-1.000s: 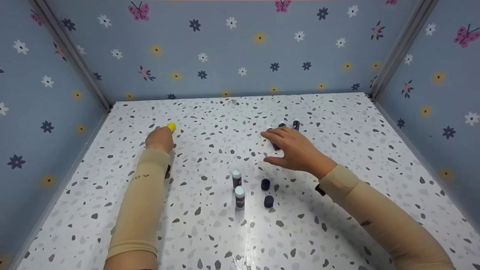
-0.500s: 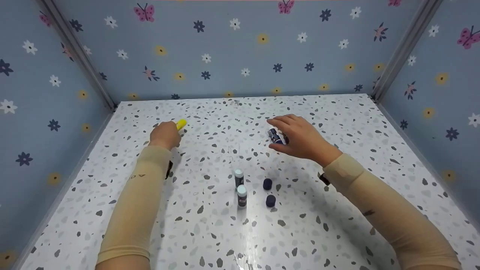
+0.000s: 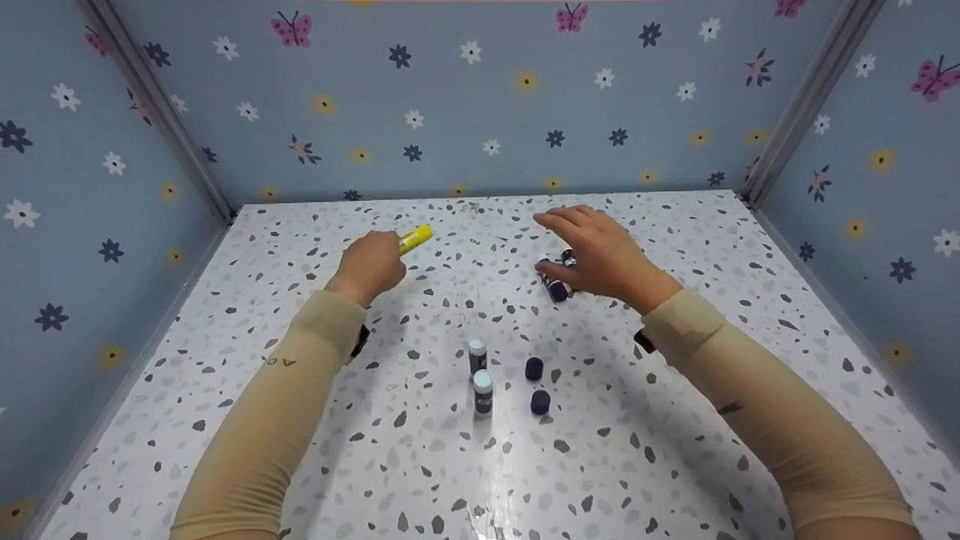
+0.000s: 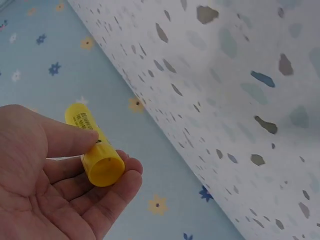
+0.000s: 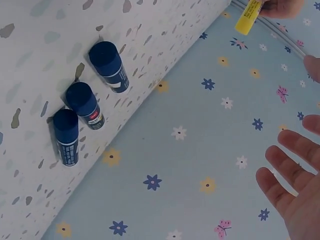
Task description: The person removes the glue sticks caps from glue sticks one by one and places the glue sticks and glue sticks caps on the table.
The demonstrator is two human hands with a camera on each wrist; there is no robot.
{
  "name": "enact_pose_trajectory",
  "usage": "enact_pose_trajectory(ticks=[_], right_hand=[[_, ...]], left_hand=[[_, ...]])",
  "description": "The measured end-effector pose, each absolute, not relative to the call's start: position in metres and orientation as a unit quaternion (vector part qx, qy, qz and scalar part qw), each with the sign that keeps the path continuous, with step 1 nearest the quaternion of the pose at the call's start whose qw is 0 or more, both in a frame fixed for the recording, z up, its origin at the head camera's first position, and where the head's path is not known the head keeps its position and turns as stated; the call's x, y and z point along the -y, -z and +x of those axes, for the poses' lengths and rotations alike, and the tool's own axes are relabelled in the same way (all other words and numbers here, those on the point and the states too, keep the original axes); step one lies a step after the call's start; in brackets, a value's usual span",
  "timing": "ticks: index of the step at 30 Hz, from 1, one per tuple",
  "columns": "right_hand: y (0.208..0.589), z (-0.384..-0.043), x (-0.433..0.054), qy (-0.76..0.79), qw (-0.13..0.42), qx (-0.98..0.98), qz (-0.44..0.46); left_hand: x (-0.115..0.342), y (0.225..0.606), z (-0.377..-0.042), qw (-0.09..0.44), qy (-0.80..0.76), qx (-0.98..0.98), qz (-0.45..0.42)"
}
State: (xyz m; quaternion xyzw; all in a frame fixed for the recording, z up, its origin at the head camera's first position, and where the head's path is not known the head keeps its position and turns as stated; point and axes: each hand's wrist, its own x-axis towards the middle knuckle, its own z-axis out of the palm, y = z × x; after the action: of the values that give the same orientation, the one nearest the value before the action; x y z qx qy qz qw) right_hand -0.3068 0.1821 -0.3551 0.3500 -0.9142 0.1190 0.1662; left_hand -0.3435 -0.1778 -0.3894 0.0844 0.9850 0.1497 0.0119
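Pinching a yellow tube [image 3: 417, 238] between thumb and fingers, a left hand [image 3: 371, 266] is holding it tilted above the speckled counter [image 3: 405, 472]. Toward the middle and nearer the viewer, two pale-topped tubes [image 3: 484, 397] are standing upright, one just in front of the other. Right of them, two dark caps [image 3: 541, 403] are resting near each other. Farther back, three blue tubes [image 5: 86, 104] are lying close by a right hand [image 3: 604, 255], which is hovering with its fingers loosely spread.
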Motion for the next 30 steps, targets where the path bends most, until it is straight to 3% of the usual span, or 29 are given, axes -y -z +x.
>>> enact_pose_trajectory(ticks=[18, 30], right_hand=[[0.342, -0.314, -0.156, -0.074, 0.162, 0.919, 0.352], [0.347, -0.317, -0.143, -0.049, 0.105, 0.935, 0.336]], left_hand=[[0.108, 0.374, -0.31, -0.028, -0.094, -0.972, 0.212], [0.091, 0.365, -0.295, -0.052, -0.077, -0.96, 0.263]])
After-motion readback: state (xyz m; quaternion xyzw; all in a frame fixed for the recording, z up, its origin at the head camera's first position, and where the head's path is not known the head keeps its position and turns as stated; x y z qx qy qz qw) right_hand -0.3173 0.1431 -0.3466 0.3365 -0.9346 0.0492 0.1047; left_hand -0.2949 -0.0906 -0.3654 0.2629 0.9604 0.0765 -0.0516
